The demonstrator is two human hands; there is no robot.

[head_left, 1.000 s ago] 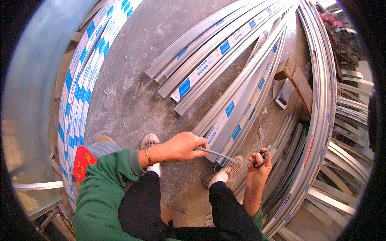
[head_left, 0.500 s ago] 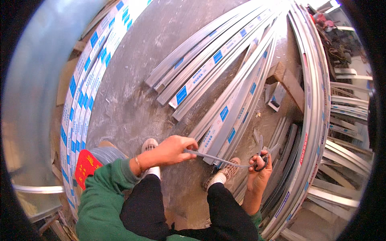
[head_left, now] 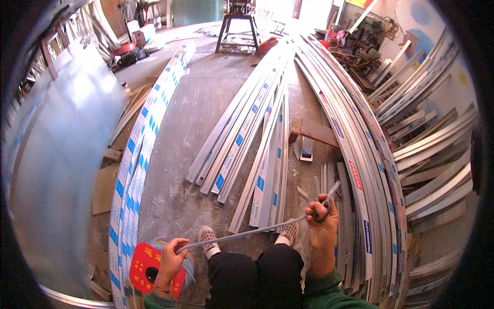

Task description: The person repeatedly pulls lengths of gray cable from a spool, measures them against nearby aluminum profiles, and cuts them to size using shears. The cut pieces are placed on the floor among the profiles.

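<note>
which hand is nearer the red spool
The left hand, which pinches the grey strip close to the red spool; the right hand is well away, holding dark-handled scissors.

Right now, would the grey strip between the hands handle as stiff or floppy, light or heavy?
Probably floppy: the grey strip looks thin, and similar-looking material seems wound on the red-ended spool. Likely light too, since the left hand appears to pinch it between fingertips.
</note>
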